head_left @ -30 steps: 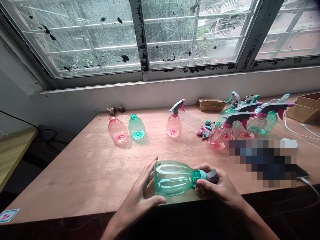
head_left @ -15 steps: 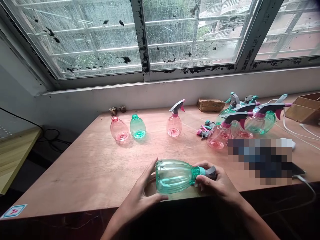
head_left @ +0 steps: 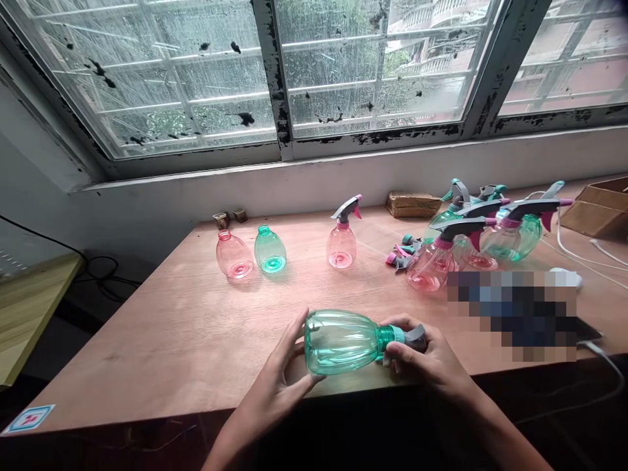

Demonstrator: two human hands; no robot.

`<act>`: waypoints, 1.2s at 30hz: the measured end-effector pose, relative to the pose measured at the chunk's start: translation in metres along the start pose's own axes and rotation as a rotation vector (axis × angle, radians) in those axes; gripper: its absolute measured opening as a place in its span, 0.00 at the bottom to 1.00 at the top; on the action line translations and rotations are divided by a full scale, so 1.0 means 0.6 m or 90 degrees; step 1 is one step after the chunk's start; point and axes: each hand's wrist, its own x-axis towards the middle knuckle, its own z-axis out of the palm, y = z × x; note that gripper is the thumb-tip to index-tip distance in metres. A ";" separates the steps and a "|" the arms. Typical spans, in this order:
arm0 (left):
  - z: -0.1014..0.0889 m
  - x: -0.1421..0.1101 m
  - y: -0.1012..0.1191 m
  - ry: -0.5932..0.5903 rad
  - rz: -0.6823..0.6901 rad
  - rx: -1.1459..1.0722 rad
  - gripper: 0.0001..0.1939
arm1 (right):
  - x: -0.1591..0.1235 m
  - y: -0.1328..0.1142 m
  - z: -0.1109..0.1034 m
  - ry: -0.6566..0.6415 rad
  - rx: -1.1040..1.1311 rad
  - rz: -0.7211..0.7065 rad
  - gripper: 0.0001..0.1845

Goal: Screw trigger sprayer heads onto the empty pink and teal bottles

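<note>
A clear green spray bottle (head_left: 341,341) lies sideways between my hands, above the table's front edge. Its base faces left, cupped by my left hand (head_left: 282,373) with the fingers at the top edge and the thumb beneath. At the other end my right hand (head_left: 417,350) is closed around the grey and teal spray head (head_left: 400,335), hiding part of it. Farther back stand an open pink bottle (head_left: 234,256), an open green bottle (head_left: 269,250) and a pink spray bottle (head_left: 342,245) with its head on.
Several spray bottles (head_left: 432,267) crowd the right side, with loose spray heads (head_left: 402,255) beside them. A brown package (head_left: 413,205) lies near the wall and a cardboard box (head_left: 596,212) at the far right. A blurred patch covers something with a white cable (head_left: 606,356).
My left thumb has drawn in against the underside of the bottle. The bottle's base end has risen slightly, while my right hand keeps its hold on the spray head.
</note>
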 end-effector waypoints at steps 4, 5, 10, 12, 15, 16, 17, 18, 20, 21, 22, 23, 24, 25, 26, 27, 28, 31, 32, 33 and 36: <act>-0.002 0.000 0.004 -0.014 -0.029 0.012 0.52 | 0.000 0.005 0.001 -0.008 -0.006 -0.012 0.24; -0.002 0.000 0.006 -0.016 -0.030 0.019 0.51 | -0.001 0.005 0.001 -0.009 -0.011 -0.016 0.23; 0.002 -0.003 0.009 -0.024 0.033 0.018 0.41 | -0.003 0.004 0.001 -0.029 -0.016 -0.018 0.21; 0.004 -0.004 0.007 -0.019 0.049 0.027 0.40 | -0.004 0.004 0.000 -0.037 -0.015 -0.013 0.20; 0.003 -0.005 0.007 -0.027 0.035 0.036 0.49 | -0.005 0.004 -0.001 -0.036 -0.025 -0.016 0.20; 0.002 -0.004 0.007 -0.028 0.029 0.029 0.51 | -0.005 0.004 -0.001 -0.035 -0.029 -0.018 0.20; 0.002 -0.003 0.008 -0.029 0.027 0.021 0.51 | -0.005 0.004 -0.001 -0.034 -0.029 -0.017 0.20; 0.001 -0.002 0.008 -0.028 0.031 0.018 0.49 | -0.005 0.004 -0.001 -0.036 -0.027 -0.014 0.20; 0.001 -0.002 0.010 -0.023 0.052 0.044 0.45 | -0.004 0.003 -0.001 -0.043 -0.019 -0.002 0.21; 0.002 -0.003 0.010 -0.018 0.070 0.071 0.43 | -0.004 0.003 -0.002 -0.049 -0.014 0.006 0.21; 0.003 -0.004 0.010 -0.011 0.095 0.101 0.42 | -0.005 0.003 -0.002 -0.055 -0.008 0.013 0.22; 0.005 -0.007 0.011 -0.006 0.120 0.130 0.40 | -0.005 0.004 -0.002 -0.061 -0.006 0.017 0.22; 0.006 -0.011 0.010 -0.002 0.142 0.155 0.39 | -0.007 0.005 -0.002 -0.065 -0.008 0.019 0.22; 0.007 -0.015 0.010 -0.001 0.158 0.173 0.38 | -0.009 0.006 -0.003 -0.068 -0.013 0.018 0.21; 0.008 -0.020 0.010 -0.002 0.166 0.185 0.38 | -0.012 0.008 -0.003 -0.070 -0.023 0.015 0.21; 0.008 -0.024 0.010 0.001 0.167 0.188 0.40 | -0.016 0.011 -0.003 -0.071 -0.044 0.005 0.21; 0.008 -0.029 0.011 0.007 0.166 0.180 0.42 | -0.021 0.014 -0.003 -0.069 -0.078 -0.012 0.21; 0.008 -0.041 0.022 0.035 0.183 0.128 0.48 | -0.041 0.022 -0.002 -0.014 -0.213 -0.079 0.20; 0.008 -0.046 0.030 0.047 0.195 0.117 0.48 | -0.047 0.023 0.000 -0.001 -0.238 -0.093 0.21; 0.009 -0.051 0.039 0.057 0.208 0.112 0.46 | -0.052 0.023 0.003 -0.008 -0.231 -0.095 0.21; 0.010 -0.072 0.068 0.065 0.231 0.116 0.35 | -0.060 0.016 0.020 -0.119 -0.025 0.009 0.22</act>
